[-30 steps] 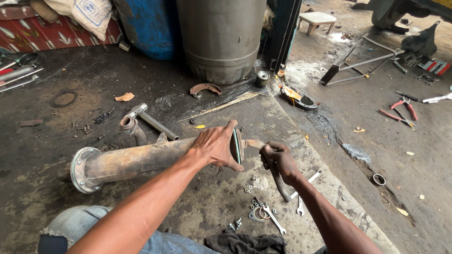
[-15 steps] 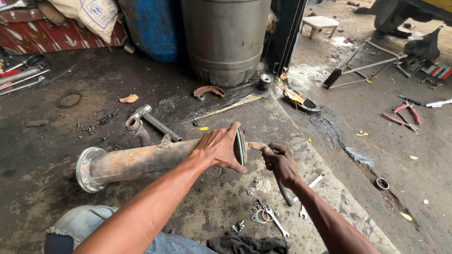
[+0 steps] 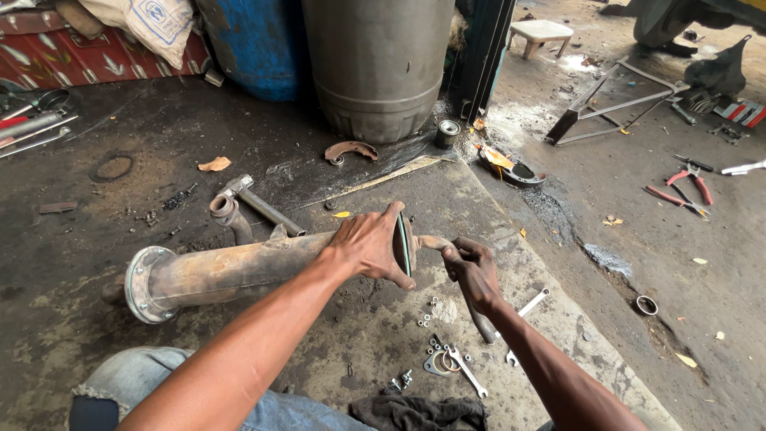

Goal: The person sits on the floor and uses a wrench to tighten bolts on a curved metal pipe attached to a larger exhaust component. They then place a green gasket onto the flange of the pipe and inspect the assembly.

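Note:
A long rusty pipe with flanges at both ends (image 3: 215, 271) lies across the oily concrete floor. My left hand (image 3: 369, 243) wraps over its right-end flange (image 3: 403, 243), thumb and fingers holding the rim. My right hand (image 3: 472, 270) is closed around a rusty bent fitting (image 3: 435, 242) that touches the flange face. Below my hands lie loose nuts and washers (image 3: 431, 307), two spanners (image 3: 467, 371) and a dark rag (image 3: 419, 413). A hammer (image 3: 255, 203) rests just behind the pipe.
A grey drum (image 3: 375, 64) and a blue drum (image 3: 255, 44) stand at the back. A curved metal shoe (image 3: 351, 149), a small can (image 3: 447, 132) and a ring (image 3: 112, 168) lie on the floor. Red pliers (image 3: 690, 183), a metal frame (image 3: 614, 100) and a small ring (image 3: 646, 305) are to the right.
The view has shifted slightly. My right hand has slid up from the lower handle toward the flange, now gripping the bent fitting close to it. My left hand stays on the flange.

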